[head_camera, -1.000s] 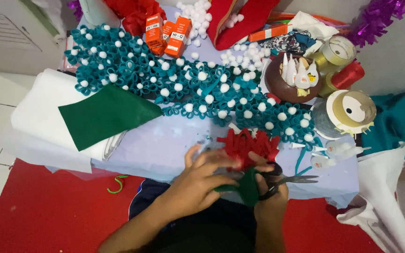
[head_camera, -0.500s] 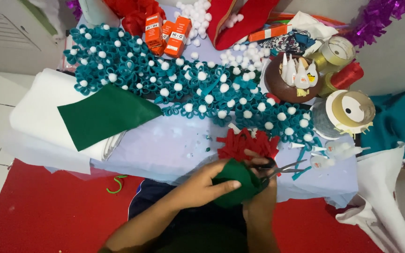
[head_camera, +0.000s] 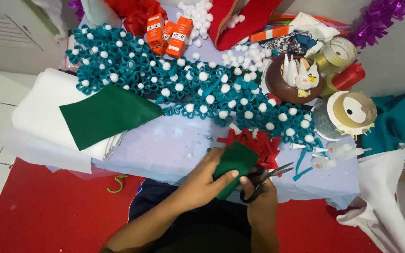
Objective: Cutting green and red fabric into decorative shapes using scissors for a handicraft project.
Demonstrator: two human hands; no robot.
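Observation:
My left hand (head_camera: 203, 179) grips a small piece of dark green felt (head_camera: 233, 165) at the near edge of the table. Right beside it, my right hand (head_camera: 258, 197) holds black scissors (head_camera: 264, 178) with fingers through the handles, and the blades point right from the felt's edge. Just behind the felt lies a pile of cut red felt pieces (head_camera: 254, 142). A long band of teal felt flowers with white pom-pom centres (head_camera: 188, 86) runs across the table behind my hands.
A larger green felt sheet (head_camera: 106, 115) lies on a white roll (head_camera: 52, 112) at the left. Orange boxes (head_camera: 169, 35), loose white pom-poms (head_camera: 240, 56), a brown bowl of glue tubes (head_camera: 296, 79), ribbon spools (head_camera: 352, 110) and a red floor mat (head_camera: 48, 211) surround the work.
The green felt piece has been turned and raised in my left hand, now showing a wider face. The scissors shifted slightly toward its right edge.

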